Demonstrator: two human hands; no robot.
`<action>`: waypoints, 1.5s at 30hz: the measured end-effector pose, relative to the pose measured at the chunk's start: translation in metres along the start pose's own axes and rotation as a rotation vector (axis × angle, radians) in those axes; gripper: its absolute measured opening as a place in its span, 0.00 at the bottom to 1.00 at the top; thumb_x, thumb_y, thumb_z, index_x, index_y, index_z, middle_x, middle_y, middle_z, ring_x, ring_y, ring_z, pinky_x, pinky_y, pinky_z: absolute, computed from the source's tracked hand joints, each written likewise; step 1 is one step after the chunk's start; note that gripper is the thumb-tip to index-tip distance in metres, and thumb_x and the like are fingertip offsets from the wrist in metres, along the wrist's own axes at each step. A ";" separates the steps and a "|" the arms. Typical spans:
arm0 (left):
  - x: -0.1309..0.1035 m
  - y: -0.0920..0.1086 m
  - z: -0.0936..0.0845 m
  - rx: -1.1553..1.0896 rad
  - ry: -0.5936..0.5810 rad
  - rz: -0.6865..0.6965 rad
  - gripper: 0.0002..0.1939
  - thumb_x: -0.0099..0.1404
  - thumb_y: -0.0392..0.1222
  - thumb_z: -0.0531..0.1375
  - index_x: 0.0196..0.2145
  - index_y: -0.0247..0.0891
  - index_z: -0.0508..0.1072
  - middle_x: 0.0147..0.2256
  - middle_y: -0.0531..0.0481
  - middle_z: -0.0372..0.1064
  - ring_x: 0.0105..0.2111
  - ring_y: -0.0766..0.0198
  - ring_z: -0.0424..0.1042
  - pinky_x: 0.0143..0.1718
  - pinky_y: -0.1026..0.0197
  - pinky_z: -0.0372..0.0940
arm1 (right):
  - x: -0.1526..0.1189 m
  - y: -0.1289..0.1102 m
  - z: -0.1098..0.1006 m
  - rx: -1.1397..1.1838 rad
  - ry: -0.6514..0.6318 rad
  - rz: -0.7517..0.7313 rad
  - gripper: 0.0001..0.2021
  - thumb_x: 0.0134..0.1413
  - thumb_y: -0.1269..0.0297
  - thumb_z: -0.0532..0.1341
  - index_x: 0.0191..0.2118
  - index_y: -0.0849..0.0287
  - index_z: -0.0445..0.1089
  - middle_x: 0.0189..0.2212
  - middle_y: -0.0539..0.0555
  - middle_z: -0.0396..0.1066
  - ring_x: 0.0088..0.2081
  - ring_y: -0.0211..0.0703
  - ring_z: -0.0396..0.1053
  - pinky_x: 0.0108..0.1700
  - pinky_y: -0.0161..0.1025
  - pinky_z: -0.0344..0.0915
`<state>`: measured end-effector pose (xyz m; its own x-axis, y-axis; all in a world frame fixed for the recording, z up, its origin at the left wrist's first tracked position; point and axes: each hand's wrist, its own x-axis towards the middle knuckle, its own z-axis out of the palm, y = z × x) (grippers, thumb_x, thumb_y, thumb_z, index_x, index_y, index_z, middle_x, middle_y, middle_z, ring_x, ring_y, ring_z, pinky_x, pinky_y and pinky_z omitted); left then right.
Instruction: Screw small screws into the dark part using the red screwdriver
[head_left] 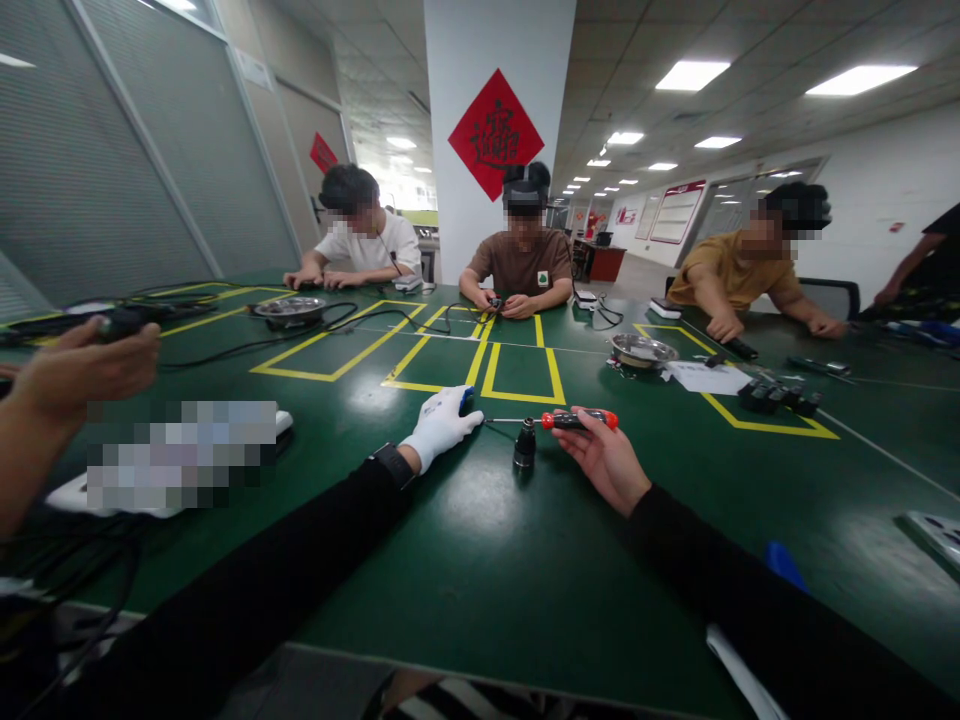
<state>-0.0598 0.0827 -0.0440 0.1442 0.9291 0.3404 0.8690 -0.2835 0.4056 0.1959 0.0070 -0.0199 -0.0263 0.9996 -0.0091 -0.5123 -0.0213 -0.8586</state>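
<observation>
Head view: our right hand (609, 465) has its grip closed around the red-and-black handle of a screwdriver (564, 420), in the middle of the frame, just right of centre. Its thin shaft (506, 421) points left, towards the fingertips of our left hand (442, 428), which wears a white glove with blue on the palm side. We cannot tell whether those fingers pinch the tip or only lie beside it, so the left grip's state is unclear.

The screwdriver looks light and rigid, with a smooth, narrow shaft and a thicker handle that should give us the surest hold. Between our hands, a dark, tapered chuck-like piece (524, 447) stands upright on the green counter (450, 620). It looks dense and hard, perhaps slick, best taken around its wider lower part. Its narrow top crowds the shaft; whether they touch, we cannot tell.

Ahead and to the right lie a metal bowl (643, 348), a white sheet (709, 377) and some black parts (780, 395), well apart from our hands. On the left, a co-worker's hand (82, 370) hovers near a blurred white object (187, 455), leaving less room there.
</observation>
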 end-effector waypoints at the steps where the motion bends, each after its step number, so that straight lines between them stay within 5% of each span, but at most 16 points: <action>1: 0.000 0.000 0.000 0.002 -0.001 0.009 0.29 0.59 0.54 0.56 0.54 0.37 0.64 0.52 0.42 0.65 0.52 0.52 0.63 0.54 0.53 0.57 | 0.000 0.000 0.000 0.004 0.004 0.000 0.08 0.51 0.65 0.62 0.39 0.59 0.67 0.34 0.54 0.77 0.33 0.39 0.75 0.37 0.35 0.71; 6: -0.001 0.003 -0.002 0.007 0.000 0.029 0.27 0.60 0.55 0.54 0.53 0.38 0.66 0.50 0.42 0.66 0.51 0.52 0.64 0.53 0.53 0.58 | -0.001 -0.002 -0.001 0.018 0.058 -0.010 0.06 0.50 0.66 0.63 0.36 0.59 0.68 0.32 0.54 0.77 0.31 0.39 0.75 0.35 0.35 0.71; 12: -0.001 0.007 -0.006 -0.001 -0.012 0.083 0.17 0.65 0.44 0.49 0.46 0.42 0.72 0.48 0.47 0.69 0.50 0.56 0.64 0.54 0.56 0.57 | 0.001 -0.004 -0.006 0.039 0.095 -0.025 0.05 0.51 0.65 0.61 0.34 0.59 0.68 0.31 0.54 0.77 0.28 0.38 0.74 0.32 0.33 0.70; 17: -0.004 0.020 -0.013 -0.236 0.070 0.018 0.22 0.68 0.48 0.43 0.39 0.41 0.76 0.46 0.50 0.70 0.49 0.60 0.65 0.57 0.58 0.54 | -0.001 -0.006 -0.007 0.108 0.097 -0.001 0.04 0.52 0.65 0.59 0.34 0.59 0.68 0.32 0.55 0.77 0.28 0.37 0.73 0.32 0.32 0.69; 24: -0.009 0.034 -0.018 -0.339 0.038 0.120 0.24 0.69 0.47 0.42 0.38 0.39 0.76 0.49 0.51 0.69 0.53 0.62 0.61 0.63 0.57 0.44 | -0.001 -0.010 -0.005 0.156 0.104 0.005 0.04 0.53 0.64 0.59 0.33 0.58 0.68 0.32 0.53 0.77 0.28 0.36 0.73 0.31 0.32 0.70; 30: -0.007 0.029 -0.013 -0.449 0.056 0.065 0.19 0.64 0.53 0.51 0.36 0.39 0.78 0.48 0.48 0.70 0.49 0.58 0.66 0.55 0.57 0.59 | -0.001 -0.010 -0.008 0.148 0.105 -0.009 0.04 0.53 0.64 0.58 0.33 0.57 0.68 0.33 0.53 0.77 0.28 0.36 0.72 0.31 0.32 0.70; 36: -0.007 0.026 -0.009 -0.455 0.089 0.077 0.18 0.62 0.52 0.54 0.37 0.38 0.77 0.48 0.46 0.69 0.49 0.57 0.67 0.53 0.55 0.61 | -0.001 -0.009 -0.007 0.107 0.102 -0.057 0.05 0.50 0.64 0.61 0.34 0.56 0.67 0.36 0.53 0.76 0.31 0.38 0.73 0.35 0.35 0.70; 39: -0.004 0.021 -0.008 -0.475 0.178 -0.020 0.18 0.60 0.52 0.56 0.39 0.35 0.76 0.45 0.44 0.71 0.45 0.57 0.69 0.51 0.56 0.63 | -0.003 -0.011 -0.003 -0.100 0.065 -0.212 0.10 0.45 0.66 0.65 0.36 0.55 0.65 0.42 0.52 0.73 0.37 0.42 0.73 0.42 0.41 0.69; 45: -0.005 0.025 -0.019 -0.435 0.231 0.025 0.19 0.65 0.48 0.49 0.31 0.36 0.75 0.39 0.47 0.72 0.42 0.60 0.69 0.50 0.58 0.63 | -0.008 -0.011 0.000 -1.066 -0.253 -0.605 0.08 0.42 0.74 0.62 0.31 0.57 0.65 0.45 0.56 0.67 0.50 0.48 0.64 0.55 0.50 0.57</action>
<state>-0.0473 0.0664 -0.0196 0.0115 0.8579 0.5137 0.5816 -0.4236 0.6945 0.2016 -0.0012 -0.0109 -0.2544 0.8099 0.5285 0.4464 0.5831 -0.6788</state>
